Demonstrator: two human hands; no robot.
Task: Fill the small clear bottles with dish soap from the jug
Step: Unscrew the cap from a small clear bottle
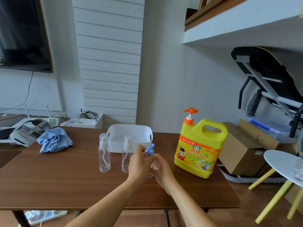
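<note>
A yellow dish soap jug (199, 149) with an orange pump stands at the right of the brown table (65, 185). Two small clear bottles with white pump caps stand upright at mid-table, one on the left (104, 153) and one beside it (127, 153). A third small clear bottle (151, 167) sits between my hands. My right hand (161, 171) grips its body. My left hand (139, 163) pinches its blue pump cap (150, 149) at the top. Most of this bottle is hidden by my fingers.
A white plastic bin (129, 136) stands behind the bottles. A crumpled blue cloth (54, 140) lies at the back left, next to a headset (24, 131). Cardboard boxes (242, 153) and a white stool (282, 163) stand to the right of the table.
</note>
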